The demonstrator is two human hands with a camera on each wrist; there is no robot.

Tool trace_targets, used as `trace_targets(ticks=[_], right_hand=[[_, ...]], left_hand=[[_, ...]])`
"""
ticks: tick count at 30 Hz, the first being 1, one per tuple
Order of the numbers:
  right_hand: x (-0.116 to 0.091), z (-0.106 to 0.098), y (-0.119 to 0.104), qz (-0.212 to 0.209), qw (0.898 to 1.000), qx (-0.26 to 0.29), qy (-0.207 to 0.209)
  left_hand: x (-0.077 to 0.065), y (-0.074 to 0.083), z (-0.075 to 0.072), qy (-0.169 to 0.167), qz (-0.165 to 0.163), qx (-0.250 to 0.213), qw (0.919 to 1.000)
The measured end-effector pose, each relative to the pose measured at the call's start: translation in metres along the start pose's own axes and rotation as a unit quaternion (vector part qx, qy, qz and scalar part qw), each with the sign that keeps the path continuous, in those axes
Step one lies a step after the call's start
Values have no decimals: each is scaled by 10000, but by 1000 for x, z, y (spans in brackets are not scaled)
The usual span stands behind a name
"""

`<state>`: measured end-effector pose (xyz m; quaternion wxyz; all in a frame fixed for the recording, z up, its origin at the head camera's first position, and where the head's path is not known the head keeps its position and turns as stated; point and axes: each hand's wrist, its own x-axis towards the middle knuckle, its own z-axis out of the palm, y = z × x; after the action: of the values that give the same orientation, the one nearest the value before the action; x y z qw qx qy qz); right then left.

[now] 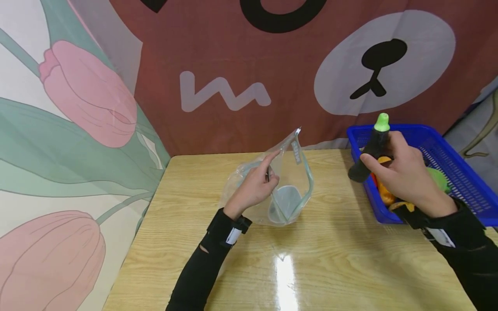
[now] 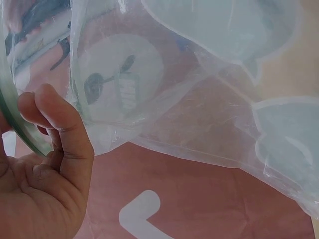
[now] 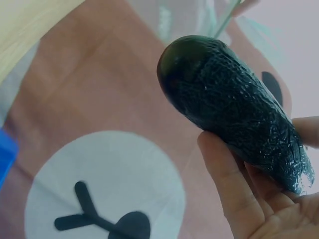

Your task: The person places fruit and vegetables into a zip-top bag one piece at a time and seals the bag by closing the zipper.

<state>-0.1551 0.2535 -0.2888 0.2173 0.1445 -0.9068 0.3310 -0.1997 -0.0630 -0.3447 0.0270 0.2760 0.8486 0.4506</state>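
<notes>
My left hand grips the rim of a clear plastic bag with a pale green edge and pale printed patches. The bag stands with its mouth spread toward the right. In the left wrist view, the curled fingers hold that rim. Held up in my right hand is a long dark vegetable with a bright green stem end, tilted over the basket's left edge. The right wrist view shows this dark vegetable in crinkled clear film, thumb and fingers around it.
A blue plastic basket stands at the right of the wooden table. In it lie an orange piece, a green piece and other colourful pieces, partly hidden by my right hand. A printed cloth hangs behind the table.
</notes>
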Motion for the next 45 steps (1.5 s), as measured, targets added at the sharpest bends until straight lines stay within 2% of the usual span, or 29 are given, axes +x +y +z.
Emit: trace_targets(ticks=[6,11,17,28,34,41,45], right_hand=[[8,10,-14,-360,9982,425,208],[14,25,-24,-516,9956,769,119],[20,42,-38,-475,9904,1282,-215],[29,74,-57,-411,9788,1763,-958],[35,95,-56,-553,9785,1498,-1304],[37,111,-57,-1198,9831,619,-1240],[37,112,-63,-1264,9805,281,-1476]], left_hand=[[1,1,1,-73,24,16,10000],[1,0,2,-70,4,30,10000],[-1,0,1,-41,2,25,10000],[1,1,2,0,35,127,9999],[1,3,2,2,-12,5,10000],[0,10,-1,37,16,-35,10000],[0,14,-3,47,2,-28,10000]])
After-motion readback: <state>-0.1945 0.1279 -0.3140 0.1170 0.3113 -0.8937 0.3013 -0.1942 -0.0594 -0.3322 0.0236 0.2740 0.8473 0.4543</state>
